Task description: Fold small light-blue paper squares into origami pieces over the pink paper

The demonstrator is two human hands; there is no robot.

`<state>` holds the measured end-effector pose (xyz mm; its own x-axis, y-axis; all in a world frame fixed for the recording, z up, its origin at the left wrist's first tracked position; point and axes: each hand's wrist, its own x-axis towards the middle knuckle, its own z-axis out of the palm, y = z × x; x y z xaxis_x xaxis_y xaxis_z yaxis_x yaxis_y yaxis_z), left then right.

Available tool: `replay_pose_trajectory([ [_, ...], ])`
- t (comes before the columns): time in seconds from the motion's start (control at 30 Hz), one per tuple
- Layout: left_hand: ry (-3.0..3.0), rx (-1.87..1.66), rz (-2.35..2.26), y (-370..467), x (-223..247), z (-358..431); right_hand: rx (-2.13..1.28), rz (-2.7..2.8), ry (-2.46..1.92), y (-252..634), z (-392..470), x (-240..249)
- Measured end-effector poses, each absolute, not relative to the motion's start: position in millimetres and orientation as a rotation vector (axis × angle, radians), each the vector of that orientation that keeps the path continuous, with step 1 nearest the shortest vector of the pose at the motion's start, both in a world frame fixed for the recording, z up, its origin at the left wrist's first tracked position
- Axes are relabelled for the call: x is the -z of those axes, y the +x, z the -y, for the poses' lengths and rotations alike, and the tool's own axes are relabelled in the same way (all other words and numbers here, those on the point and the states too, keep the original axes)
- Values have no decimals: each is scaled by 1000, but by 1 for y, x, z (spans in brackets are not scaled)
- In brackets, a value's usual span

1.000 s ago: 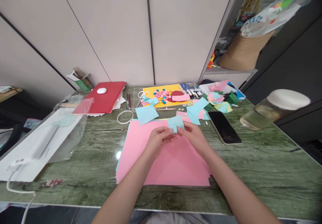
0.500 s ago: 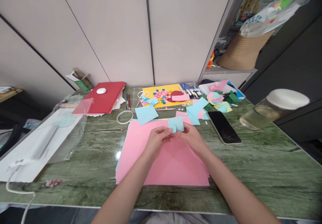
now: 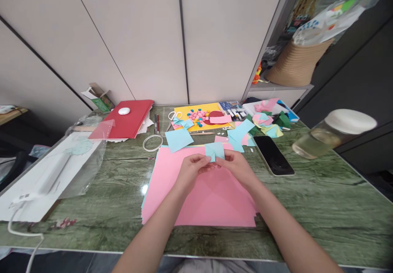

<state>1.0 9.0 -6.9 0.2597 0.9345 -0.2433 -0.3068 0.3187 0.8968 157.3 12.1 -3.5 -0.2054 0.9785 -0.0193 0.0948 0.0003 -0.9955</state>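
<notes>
A small light-blue piece of paper [image 3: 216, 149], folded along its near edge, is pinched between both hands. My left hand [image 3: 194, 168] grips its near left corner, thumb on top. My right hand [image 3: 238, 164] holds the right side, with the thumb at the near edge. Beneath them lies a stack of pink paper sheets [image 3: 202, 207], with light-blue edges showing at its left. Just beyond the stack rest a loose light-blue square [image 3: 179, 140] and more light-blue paper pieces [image 3: 241, 130]. The fingertips under the folded paper are partly hidden.
At the back are scissors [image 3: 174, 116], a yellow sheet [image 3: 181, 109] with small coloured paper balls, and a red folder [image 3: 130, 121]. A tape roll [image 3: 152, 143] lies left of the stack. A phone [image 3: 273, 155] and a lidded bottle [image 3: 333, 131] stand to the right.
My right thumb and fingers have shifted slightly along the near right edge of the light-blue paper. The left hand keeps its pinch; the rest looks the same.
</notes>
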Motion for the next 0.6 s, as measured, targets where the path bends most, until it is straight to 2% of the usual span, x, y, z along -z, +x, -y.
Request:
replay_pose_trajectory([
  [0.6,885,-1029,-982,5,6,-8,-1334,1374,-1187,155,-11,4],
])
